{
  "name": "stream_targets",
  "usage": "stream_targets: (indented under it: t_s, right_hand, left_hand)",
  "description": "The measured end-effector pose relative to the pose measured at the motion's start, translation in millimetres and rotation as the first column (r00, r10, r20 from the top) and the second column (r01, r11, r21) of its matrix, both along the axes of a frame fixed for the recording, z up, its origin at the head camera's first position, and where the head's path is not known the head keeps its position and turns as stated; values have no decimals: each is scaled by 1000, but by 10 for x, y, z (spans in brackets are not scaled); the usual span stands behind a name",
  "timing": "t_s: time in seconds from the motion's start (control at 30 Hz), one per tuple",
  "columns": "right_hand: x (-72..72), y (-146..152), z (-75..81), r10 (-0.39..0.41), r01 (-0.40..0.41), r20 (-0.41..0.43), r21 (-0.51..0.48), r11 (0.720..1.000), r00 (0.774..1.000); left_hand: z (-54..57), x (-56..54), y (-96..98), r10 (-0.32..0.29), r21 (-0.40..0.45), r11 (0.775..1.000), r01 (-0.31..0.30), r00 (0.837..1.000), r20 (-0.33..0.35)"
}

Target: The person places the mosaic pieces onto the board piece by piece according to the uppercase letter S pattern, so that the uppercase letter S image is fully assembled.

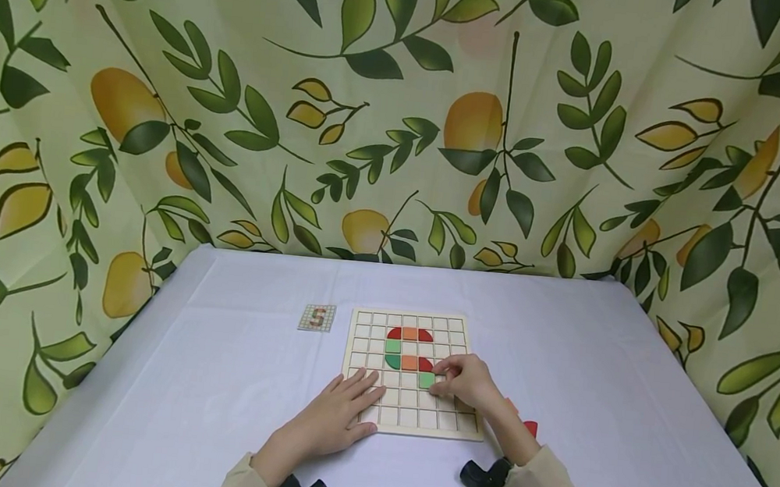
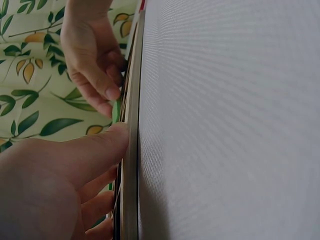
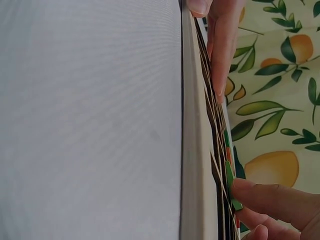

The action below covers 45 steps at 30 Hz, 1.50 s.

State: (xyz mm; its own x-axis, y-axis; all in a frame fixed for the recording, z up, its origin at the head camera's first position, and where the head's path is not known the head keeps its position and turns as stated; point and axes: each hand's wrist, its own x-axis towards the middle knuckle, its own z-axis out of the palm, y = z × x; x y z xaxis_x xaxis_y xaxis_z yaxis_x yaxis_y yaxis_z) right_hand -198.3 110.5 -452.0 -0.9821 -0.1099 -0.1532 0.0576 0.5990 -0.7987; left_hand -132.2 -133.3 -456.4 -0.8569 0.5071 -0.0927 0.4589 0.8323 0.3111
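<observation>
A square gridded wooden board (image 1: 443, 422) lies on the table. My left hand (image 1: 334, 418) rests on its lower-left part with the fingers straight, and the thumb (image 2: 107, 145) lies at the near edge in the left wrist view. On the board's right side my right hand (image 1: 468, 380) pinches a light green square tile (image 1: 425, 381), which looks slightly tilted in the right wrist view. Just above it sits a red curved tile (image 1: 424, 364). Orange squares (image 1: 410, 333), another green square (image 1: 392, 346) and a dark green curved tile (image 1: 393, 361) fill cells in a bent row.
A small pattern card (image 1: 316, 317) showing an S shape lies left of the board. Beside the right forearm a red piece (image 1: 530, 428) and an orange piece (image 1: 511, 405) are partly hidden. A leaf-patterned curtain (image 1: 402, 119) hangs behind the white-covered table (image 1: 629, 392).
</observation>
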Motion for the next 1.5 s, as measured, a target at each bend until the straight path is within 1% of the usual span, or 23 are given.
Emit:
stream_targets:
  t_s: [0.27, 0.53, 0.67, 0.77, 1.0, 1.17, 1.5]
  right_hand:
    - [-15, 14, 21, 0, 1, 6, -19, 1000, 1000]
    - [7, 74, 10, 18, -18, 10, -49, 999, 1000]
    - [26, 146, 39, 44, -44, -13, -44, 998, 999]
    - [28, 208, 80, 48, -49, -31, -38, 998, 998]
    - [8, 349, 144, 39, -39, 11, -49, 998, 999]
    - [-6, 447, 156, 24, -24, 20, -20, 1000, 1000]
    - [42, 593, 177, 34, -33, 37, -28, 999, 999]
  left_hand:
    - [28, -2, 9, 3, 8, 1000, -3, 1000, -12]
    - [13, -5, 12, 5, 13, 1000, -5, 1000, -9]
    - [4, -6, 10, 6, 17, 1000, -6, 1000, -3]
    - [-2, -7, 6, 5, 16, 1000, -4, 1000, -4]
    - [7, -7, 1, 0, 10, 1000, 0, 1000, -12]
    - [23, 5, -1, -2, 13, 1000, 2, 1000, -15]
    - [21, 4, 3, 2, 13, 1000, -2, 1000, -3]
